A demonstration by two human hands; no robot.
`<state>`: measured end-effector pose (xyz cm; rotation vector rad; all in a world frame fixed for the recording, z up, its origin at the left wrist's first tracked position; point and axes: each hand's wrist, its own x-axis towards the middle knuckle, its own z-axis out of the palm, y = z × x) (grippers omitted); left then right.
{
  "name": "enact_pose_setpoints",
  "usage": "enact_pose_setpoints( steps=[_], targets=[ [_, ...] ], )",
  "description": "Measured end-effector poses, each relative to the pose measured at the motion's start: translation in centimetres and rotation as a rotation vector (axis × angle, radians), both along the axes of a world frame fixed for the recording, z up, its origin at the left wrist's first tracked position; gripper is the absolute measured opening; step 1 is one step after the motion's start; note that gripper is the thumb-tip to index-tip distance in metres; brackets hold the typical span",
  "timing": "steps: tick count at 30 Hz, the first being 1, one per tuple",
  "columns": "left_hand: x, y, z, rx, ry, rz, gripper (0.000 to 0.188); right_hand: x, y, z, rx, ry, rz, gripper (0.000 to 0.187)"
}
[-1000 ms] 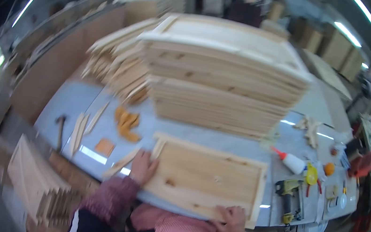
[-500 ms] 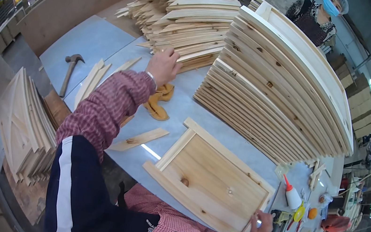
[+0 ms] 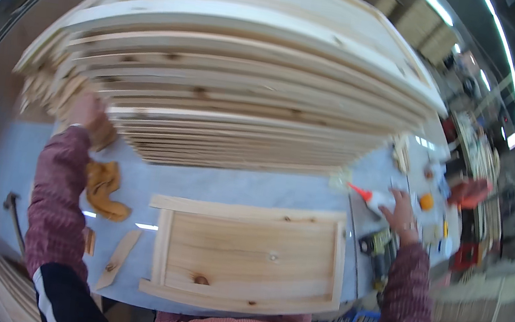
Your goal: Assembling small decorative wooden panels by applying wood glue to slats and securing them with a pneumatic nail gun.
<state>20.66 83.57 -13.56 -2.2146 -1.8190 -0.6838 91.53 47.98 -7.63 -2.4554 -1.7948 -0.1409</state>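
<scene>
A framed wooden panel (image 3: 244,258) lies flat on the table in front of me, with a knot near its lower left. My right hand (image 3: 402,217) is closed round a white squeeze bottle (image 3: 380,200) with a red nozzle pointing left, beyond the panel's right end. At the far left, my left hand (image 3: 88,114) is at the ends of the piled wood strips (image 3: 51,82). Motion blurs its fingers, so whether it grips a strip is unclear. Below that hand lies a crumpled yellow-brown cloth (image 3: 105,189).
A tall stack of framed panels (image 3: 245,106) fills the back of the table. A hammer (image 3: 15,219) lies at the left, a loose wood strip (image 3: 118,259) left of the panel. Right of it are a power tool (image 3: 379,257), an orange round thing (image 3: 426,201) and a red cloth (image 3: 470,192).
My view has turned right. My right hand has left the panel's near right corner and moved onto the squeeze bottle. My left hand stays by the piled strips.
</scene>
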Motion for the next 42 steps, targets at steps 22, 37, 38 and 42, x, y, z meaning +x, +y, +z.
enact_pose_setpoints(
  steps=[22,37,38,42],
  targets=[
    [-1.8,-3.7,2.7,-0.048,0.337,0.068,0.029,8.4,0.1,-1.4,0.008,0.213,0.132,0.065],
    [5.0,-37.5,8.4,0.051,-0.967,-0.272,0.023,-4.2,-15.5,1.0,1.059,1.548,-0.282,0.047],
    [5.9,-39.1,6.9,-0.019,-0.861,-0.283,0.025,-5.2,-16.2,0.9,1.124,1.587,-0.302,0.047],
    [11.5,-41.9,3.4,-0.309,-0.477,-0.512,0.034,-6.7,-20.0,0.1,1.217,1.658,-0.337,0.043]
  ],
)
